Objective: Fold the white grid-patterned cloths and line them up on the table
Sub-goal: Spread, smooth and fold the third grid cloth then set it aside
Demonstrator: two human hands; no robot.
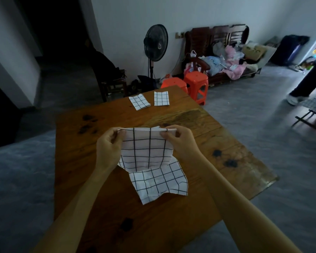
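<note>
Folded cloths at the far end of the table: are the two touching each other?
Apart. The head view shows a strip of bare table between the left folded cloth and the right folded cloth.

Two folded grid cloths, one (pixel 139 102) askew and one (pixel 161 98) straight, lie side by side at the table's (pixel 235 172) far end; a third (pixel 147 148) hangs above its middle, doubled over, and a fourth (pixel 160 183) lies flat below it
</note>
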